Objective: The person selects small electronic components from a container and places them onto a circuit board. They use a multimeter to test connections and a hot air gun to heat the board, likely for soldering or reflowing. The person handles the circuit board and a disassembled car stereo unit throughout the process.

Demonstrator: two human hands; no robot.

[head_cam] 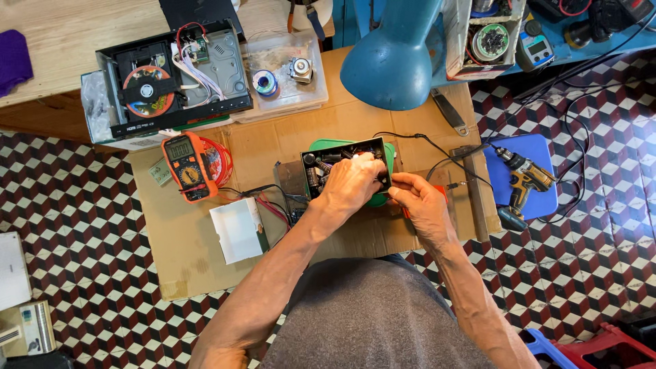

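From the head view, your left hand reaches into the small black box of dark parts, which sits on a green lid at the middle of the cardboard sheet. The fingers are curled down among the parts; whether they have pinched one I cannot tell, since the knuckles hide the tips. Your right hand is just right of the box, thumb and forefinger closed at its near right corner, seemingly steadying it.

The box could tip off the lid if you press on one edge, spilling the parts across the cardboard. The thin black wires run close past your right wrist and could snag. Both forearms come in from the near side, wrists bent slightly down.
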